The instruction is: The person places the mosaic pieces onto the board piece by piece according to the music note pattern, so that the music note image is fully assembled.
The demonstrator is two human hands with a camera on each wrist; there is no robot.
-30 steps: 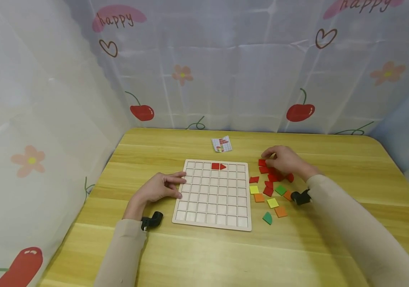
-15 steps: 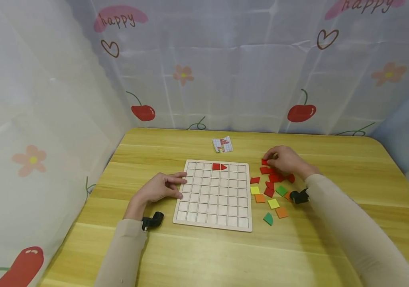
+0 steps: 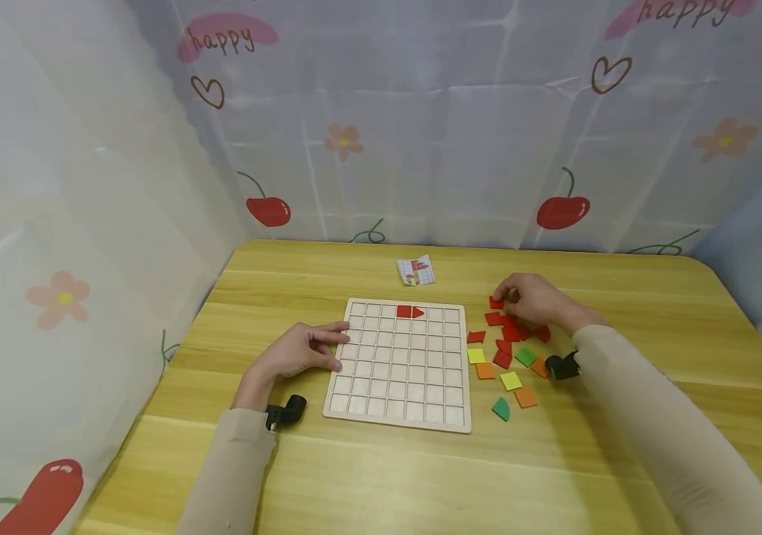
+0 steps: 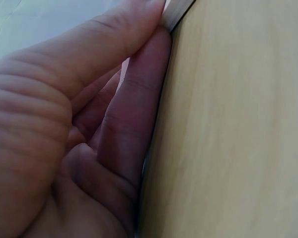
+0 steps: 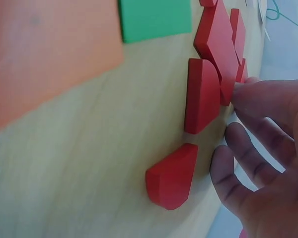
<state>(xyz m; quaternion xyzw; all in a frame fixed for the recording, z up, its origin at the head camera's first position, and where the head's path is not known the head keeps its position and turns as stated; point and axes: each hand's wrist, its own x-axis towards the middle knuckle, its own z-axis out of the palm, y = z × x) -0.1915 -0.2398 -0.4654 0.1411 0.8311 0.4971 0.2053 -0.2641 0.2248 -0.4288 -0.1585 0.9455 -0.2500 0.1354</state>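
Note:
In the head view my left hand [image 3: 297, 351] rests at the left edge of a pale wooden grid board [image 3: 394, 424], its thumb and fingers spread along that edge. The left wrist view shows thumb and finger against the board's side [image 4: 177, 12]. A red square tile [image 3: 404, 311] and a red triangle [image 3: 417, 313] lie side by side in the board's top row. Right of the board, my right hand [image 3: 536, 299] pinches a red tile [image 3: 496, 303] at the far end of a red pile [image 3: 511, 334]. Its thumb partly hides the contact in the right wrist view.
Yellow [image 3: 511, 381], orange [image 3: 525, 398] and green [image 3: 501, 409] tiles lie beside the board's right edge. A small printed pattern card [image 3: 416, 270] lies beyond the board. A printed curtain [image 3: 421, 148] hangs at the table's back edge.
My right hand has shifted slightly right, and the red tile under its fingertips has moved with it. My left hand stays at the board's edge.

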